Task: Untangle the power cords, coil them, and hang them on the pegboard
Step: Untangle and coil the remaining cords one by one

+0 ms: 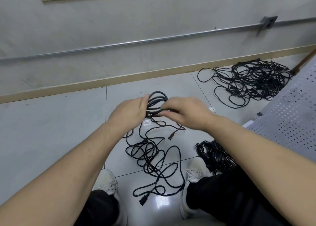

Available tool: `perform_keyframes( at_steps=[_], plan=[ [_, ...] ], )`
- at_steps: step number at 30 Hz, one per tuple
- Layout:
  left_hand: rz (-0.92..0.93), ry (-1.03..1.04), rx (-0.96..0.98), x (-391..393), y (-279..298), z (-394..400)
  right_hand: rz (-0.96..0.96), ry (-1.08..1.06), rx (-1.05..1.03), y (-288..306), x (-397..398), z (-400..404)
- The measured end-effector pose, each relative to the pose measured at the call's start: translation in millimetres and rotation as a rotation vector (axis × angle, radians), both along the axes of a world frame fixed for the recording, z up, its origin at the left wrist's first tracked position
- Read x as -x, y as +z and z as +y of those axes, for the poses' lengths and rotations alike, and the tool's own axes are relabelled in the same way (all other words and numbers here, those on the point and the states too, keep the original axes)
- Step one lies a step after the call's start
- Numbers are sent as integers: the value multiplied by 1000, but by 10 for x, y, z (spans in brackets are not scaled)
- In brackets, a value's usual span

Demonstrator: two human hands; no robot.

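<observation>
Your left hand [130,112] grips a half-wound coil [156,100] of black cord, fingers curled round the bundle. Your right hand [185,112] pinches a strand at the coil's lower edge, fingertips together on it. The rest of that cord trails down to a loose tangle [153,159] on the floor tiles [51,131] between your shoes (two plug ends visible there). A finished bundle [213,154] lies beside your right shoe [193,179]. A bigger tangled pile [251,81] sits near the baseboard, well apart. White pegboard [290,112] leans at the right edge.
</observation>
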State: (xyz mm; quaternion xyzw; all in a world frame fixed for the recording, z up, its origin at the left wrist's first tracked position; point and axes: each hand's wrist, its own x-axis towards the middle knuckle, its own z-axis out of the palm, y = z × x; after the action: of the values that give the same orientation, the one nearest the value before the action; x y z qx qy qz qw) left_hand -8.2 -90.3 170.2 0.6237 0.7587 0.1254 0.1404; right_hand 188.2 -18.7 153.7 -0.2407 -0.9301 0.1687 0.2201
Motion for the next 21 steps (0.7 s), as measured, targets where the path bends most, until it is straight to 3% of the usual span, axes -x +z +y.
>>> perform_keyframes(
  at_steps=[4,7,11,14,17,19,21],
  plan=[
    [-75,-167,167,-208,47,-89,94,-146,29,79,-103,115],
    [-283,-286,115,-227,17,-115,141,-237,324,73,-158,186],
    [-472,-287,19,-294,-65,-118,224,-97,697,-19,-230,289],
    [-673,-172,-88,-317,-131,-58,128,-121,647,-115,-208,268],
    [-821,80,-228,-275,-95,7,13,-234,752,-145,-166,231],
    [-808,191,-272,-237,-86,26,-104,-182,691,-115,-123,177],
    [-723,251,-270,-150,-153,62,-249,-109,485,-67,-54,105]
  ],
)
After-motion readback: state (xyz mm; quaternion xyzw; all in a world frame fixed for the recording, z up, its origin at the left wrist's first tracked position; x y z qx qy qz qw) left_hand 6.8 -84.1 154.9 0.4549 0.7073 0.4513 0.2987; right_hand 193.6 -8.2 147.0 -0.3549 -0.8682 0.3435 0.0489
